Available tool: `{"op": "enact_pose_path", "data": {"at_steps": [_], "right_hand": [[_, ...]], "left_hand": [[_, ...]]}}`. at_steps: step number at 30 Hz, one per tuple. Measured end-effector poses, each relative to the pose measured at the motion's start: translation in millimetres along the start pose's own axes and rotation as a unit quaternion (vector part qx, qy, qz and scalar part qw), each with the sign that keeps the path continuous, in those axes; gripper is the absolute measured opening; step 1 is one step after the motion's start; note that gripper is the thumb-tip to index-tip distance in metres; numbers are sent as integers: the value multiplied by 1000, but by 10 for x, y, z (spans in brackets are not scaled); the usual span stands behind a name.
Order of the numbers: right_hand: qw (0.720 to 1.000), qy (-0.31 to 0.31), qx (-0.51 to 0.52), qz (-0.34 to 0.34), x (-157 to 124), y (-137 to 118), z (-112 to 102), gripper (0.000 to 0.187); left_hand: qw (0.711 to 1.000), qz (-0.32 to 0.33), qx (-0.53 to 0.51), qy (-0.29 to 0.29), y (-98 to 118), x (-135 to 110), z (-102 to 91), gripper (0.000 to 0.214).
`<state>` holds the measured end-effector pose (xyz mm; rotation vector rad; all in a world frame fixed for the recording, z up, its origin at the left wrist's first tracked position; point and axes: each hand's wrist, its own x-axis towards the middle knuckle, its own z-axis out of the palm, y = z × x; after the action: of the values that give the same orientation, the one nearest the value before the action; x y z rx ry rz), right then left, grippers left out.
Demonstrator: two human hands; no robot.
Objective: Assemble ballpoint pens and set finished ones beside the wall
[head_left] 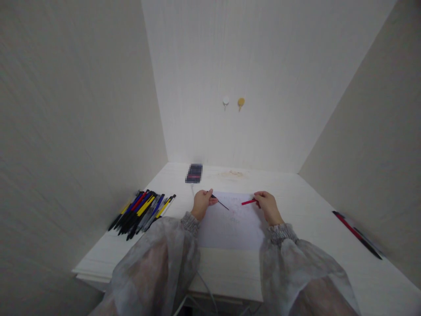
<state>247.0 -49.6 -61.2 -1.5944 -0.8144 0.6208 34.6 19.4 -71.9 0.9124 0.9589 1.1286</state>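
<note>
Pinched in the fingers of my left hand [203,203] is a black pen part with a thin dark refill [223,205] sticking out of it, pointing down and to the right. My right hand [268,206] is closed on a red pen barrel [248,202], whose free end points left. The two pieces are apart, with a gap between them. Beneath both hands lies a sheet of white paper [226,235] with faint marks in its upper middle. Part of each pen piece is hidden by my fingers.
Several pens [141,213] in black, blue, yellow, red and white lie piled at the left. A red and black pen [357,235] rests by the right wall, beside another dark item. A pixelated dark device [194,173] with a cable sits at the back. Two hooks [241,102] hang on the wall.
</note>
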Motion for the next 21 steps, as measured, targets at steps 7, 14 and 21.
{"op": "enact_pose_path", "data": {"at_steps": [7,14,21], "right_hand": [[963,40,-210,-166,-50,-102,34,21],[956,71,-196,-206,-99,-161,-2,21],[985,31,-91,-142,-63,-165,-38,17]], "left_hand": [[1000,-9,-2,-4,-32,26,13,24],[998,-29,-9,-51,-114,76,-1,22],[998,-37,-2,-54,-99,61,4,22]]}}
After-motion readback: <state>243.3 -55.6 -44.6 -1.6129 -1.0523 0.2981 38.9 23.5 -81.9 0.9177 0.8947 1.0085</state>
